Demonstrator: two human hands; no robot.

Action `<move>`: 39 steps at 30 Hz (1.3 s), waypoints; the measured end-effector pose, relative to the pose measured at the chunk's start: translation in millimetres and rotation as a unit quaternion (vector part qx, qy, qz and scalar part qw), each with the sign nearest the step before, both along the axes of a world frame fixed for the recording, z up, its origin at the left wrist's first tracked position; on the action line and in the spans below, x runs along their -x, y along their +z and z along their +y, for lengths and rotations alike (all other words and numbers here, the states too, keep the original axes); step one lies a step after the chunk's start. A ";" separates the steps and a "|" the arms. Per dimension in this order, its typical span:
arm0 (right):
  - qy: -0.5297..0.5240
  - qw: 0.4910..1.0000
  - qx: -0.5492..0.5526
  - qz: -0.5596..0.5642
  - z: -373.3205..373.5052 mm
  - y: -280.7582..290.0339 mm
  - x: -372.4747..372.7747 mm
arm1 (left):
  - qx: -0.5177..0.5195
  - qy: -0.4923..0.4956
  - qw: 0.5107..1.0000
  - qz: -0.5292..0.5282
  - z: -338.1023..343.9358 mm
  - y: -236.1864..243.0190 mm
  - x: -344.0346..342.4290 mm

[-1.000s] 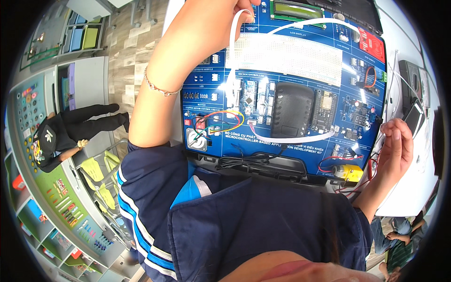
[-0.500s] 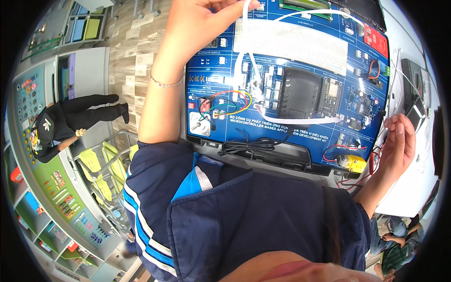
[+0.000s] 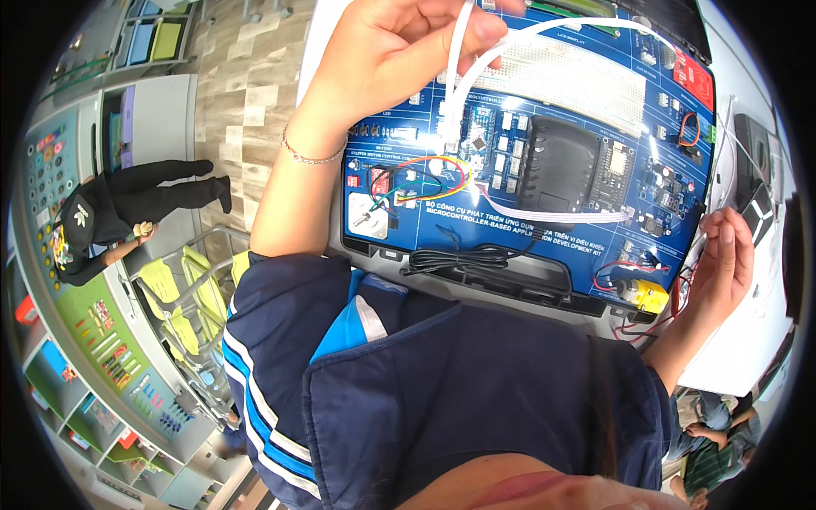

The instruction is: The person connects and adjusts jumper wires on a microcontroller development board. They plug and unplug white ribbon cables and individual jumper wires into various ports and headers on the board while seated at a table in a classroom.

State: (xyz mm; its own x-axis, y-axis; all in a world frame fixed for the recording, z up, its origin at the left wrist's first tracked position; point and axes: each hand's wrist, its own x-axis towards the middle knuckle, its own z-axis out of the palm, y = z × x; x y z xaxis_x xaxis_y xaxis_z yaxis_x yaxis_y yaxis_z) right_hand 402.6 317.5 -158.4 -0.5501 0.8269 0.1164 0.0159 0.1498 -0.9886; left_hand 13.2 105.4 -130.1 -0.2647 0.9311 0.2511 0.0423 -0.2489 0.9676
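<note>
Left hand (image 3: 399, 59) up high over the blue development board (image 3: 527, 161), fingers pinched tight on a white flat cable (image 3: 459, 68). Cable looping out to the right above the white breadboard (image 3: 561, 76), then dropping onto the board below the black module (image 3: 557, 166). Right hand (image 3: 722, 263) down at the board's right edge, fingers curled among thin red and black wires (image 3: 680, 297), just beside the yellow motor (image 3: 642, 293); grip there impossible to make out. Black cord (image 3: 476, 259) coiled along the near tray. 1 person in black (image 3: 119, 212) standing off to the left.
</note>
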 end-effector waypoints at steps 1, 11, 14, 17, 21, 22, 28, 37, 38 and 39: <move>-0.001 1.000 0.001 -0.002 0.2 0.0 0.3 | -0.003 0.002 0.999 0.032 -3.4 -4.7 5.8; 0.005 1.000 0.007 0.003 5.8 -2.0 -6.9 | 0.101 0.070 0.992 0.033 -56.7 17.8 13.4; 0.002 1.000 0.014 0.000 8.3 -4.6 -8.5 | 0.049 0.019 0.995 -0.085 -74.1 10.4 17.0; -0.008 1.000 0.016 -0.008 9.5 -5.5 -10.9 | 0.019 0.002 0.996 -0.083 -76.4 14.0 12.4; -0.006 1.000 0.009 -0.017 9.8 -2.7 -10.8 | 0.027 0.035 0.999 -0.022 -74.2 8.9 3.3; -0.004 1.000 0.011 -0.015 10.2 -3.0 -10.5 | 0.033 0.042 0.999 -0.007 -71.4 9.3 1.9; -0.011 1.000 -0.004 -0.014 10.3 -1.8 -10.4 | 0.017 0.074 0.972 -0.222 -59.0 15.2 -15.2; 0.024 0.999 -0.018 0.011 24.8 -0.5 -20.6 | 0.055 0.034 0.976 -0.208 -59.7 14.6 -10.5; 0.017 1.000 -0.015 0.007 25.2 -0.7 -21.3 | 0.099 0.004 0.986 -0.136 -64.1 17.4 -6.5; 0.011 1.000 -0.012 0.003 25.5 -1.3 -22.0 | 0.141 -0.024 0.988 -0.063 -66.2 19.6 -4.8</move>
State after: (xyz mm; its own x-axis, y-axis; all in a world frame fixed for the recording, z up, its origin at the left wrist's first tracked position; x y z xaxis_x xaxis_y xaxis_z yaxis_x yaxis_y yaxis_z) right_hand 424.6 343.0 -159.7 -0.5675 0.8115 0.1395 0.0065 0.1738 -0.9848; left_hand 18.0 39.2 -110.5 -0.2309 0.9716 -0.0528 -0.0891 0.0329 0.9955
